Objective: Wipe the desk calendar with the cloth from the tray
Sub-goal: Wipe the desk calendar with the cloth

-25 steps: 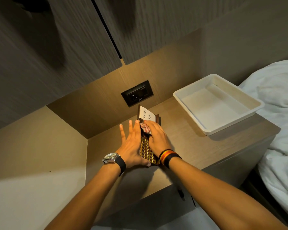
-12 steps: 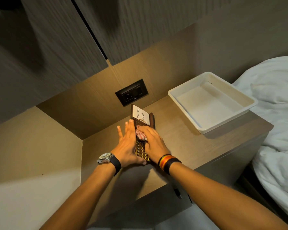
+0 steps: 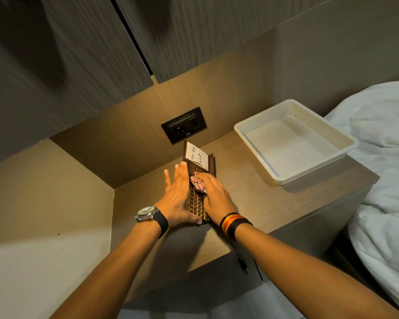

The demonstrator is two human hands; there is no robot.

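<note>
Right hand [image 3: 214,194] grip closed on a bunched red-and-white cloth [image 3: 197,184], pressing it down on the face of the desk calendar [image 3: 197,202]. Cloth sits about mid-length of the calendar, fingers curled over it, part of the cloth poking out toward the left hand. Left hand [image 3: 176,199] flat and open, fingers straight and together, palm edge against the calendar's left side, thumb hooked under the near end; bracing, not wrapped around anything. Calendar is dark brown with a gold grid, lying on the wooden worktop [image 3: 251,199], long axis pointing away from the person. A white note [image 3: 197,156] reading "To Do List" is on its far end. Watch [image 3: 148,212] on left wrist, striped bands [image 3: 234,223] on right wrist. White tray [image 3: 327,157] sits well apart to the right on the same worktop, nothing seen inside. Black wall socket [image 3: 184,128] just behind the calendar. White bedding [image 3: 382,180] at right edge.
</note>
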